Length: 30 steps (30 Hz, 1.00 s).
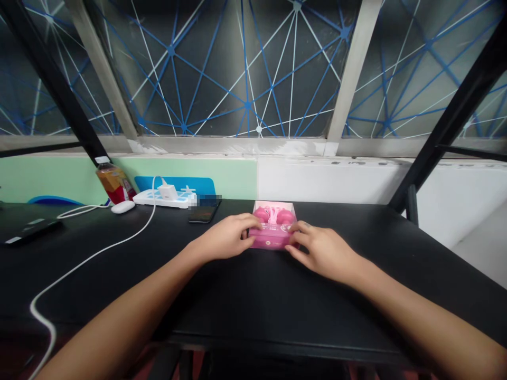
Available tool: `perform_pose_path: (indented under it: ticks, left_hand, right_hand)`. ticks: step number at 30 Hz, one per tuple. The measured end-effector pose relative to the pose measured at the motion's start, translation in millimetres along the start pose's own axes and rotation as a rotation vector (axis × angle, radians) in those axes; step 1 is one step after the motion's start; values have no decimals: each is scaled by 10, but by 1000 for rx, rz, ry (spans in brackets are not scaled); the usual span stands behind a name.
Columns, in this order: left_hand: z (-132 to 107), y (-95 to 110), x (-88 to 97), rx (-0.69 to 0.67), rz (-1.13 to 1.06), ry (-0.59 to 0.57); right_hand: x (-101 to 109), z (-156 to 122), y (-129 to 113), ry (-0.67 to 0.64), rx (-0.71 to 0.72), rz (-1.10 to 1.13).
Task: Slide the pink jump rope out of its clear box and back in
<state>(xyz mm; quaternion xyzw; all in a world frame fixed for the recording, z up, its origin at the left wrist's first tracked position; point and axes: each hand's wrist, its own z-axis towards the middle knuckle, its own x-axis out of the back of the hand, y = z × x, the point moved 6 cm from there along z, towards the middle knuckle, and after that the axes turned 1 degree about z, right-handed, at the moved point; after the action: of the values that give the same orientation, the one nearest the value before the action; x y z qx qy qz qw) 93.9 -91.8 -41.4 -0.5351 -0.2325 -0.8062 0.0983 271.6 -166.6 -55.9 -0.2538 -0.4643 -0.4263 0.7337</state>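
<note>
Clamping the pink box (271, 232) near the surface (253, 295)'s far edge, our left fingers (246, 220) and right fingers (302, 238) should press evenly.

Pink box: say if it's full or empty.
The pink box is not empty: two rounded pink pieces and a pale cord show inside. Its near part is covered, so I cannot tell whether it's full.

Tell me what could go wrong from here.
The pink box could skew if the left hand and right hand, at its opposite sides, press unevenly. The phone, just beyond the left hand, might get bumped. The white cable, running near the left forearm, could snag and tug the charger.
</note>
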Motion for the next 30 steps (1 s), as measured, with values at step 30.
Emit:
perform_pose_path:
  ticks: [30]
  left_hand:
    - [-7,154,-19,-101,117,61]
  right_hand:
    - [44,2,7,-17,54,3]
